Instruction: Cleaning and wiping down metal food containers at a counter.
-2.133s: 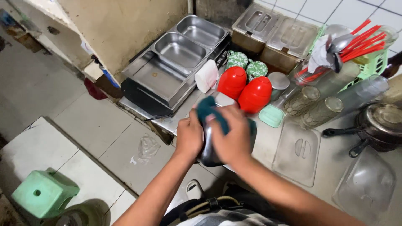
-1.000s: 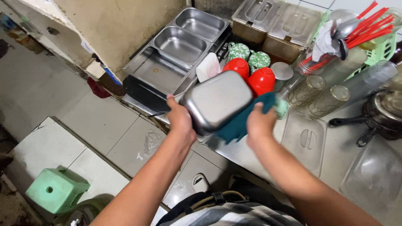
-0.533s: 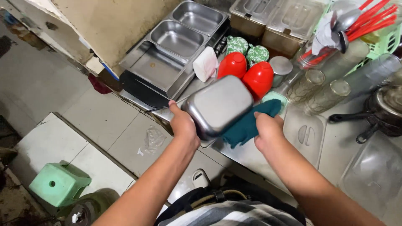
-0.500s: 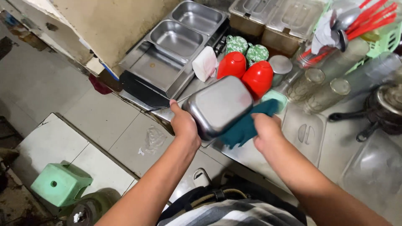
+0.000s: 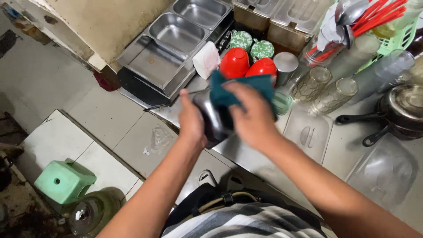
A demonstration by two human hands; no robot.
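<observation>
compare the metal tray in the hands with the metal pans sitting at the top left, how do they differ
The metal tray is held off the counter, tilted on edge, between the left hand and right hand; the metal pans lie flat, open side up. A teal cloth is pressed over the tray; the pans are bare. Both are rectangular, shiny steel with rounded corners.

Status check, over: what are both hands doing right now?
Left hand grips metal pan, tilted on edge. Right hand presses teal cloth on it. Red bowls just behind, apart.
</observation>
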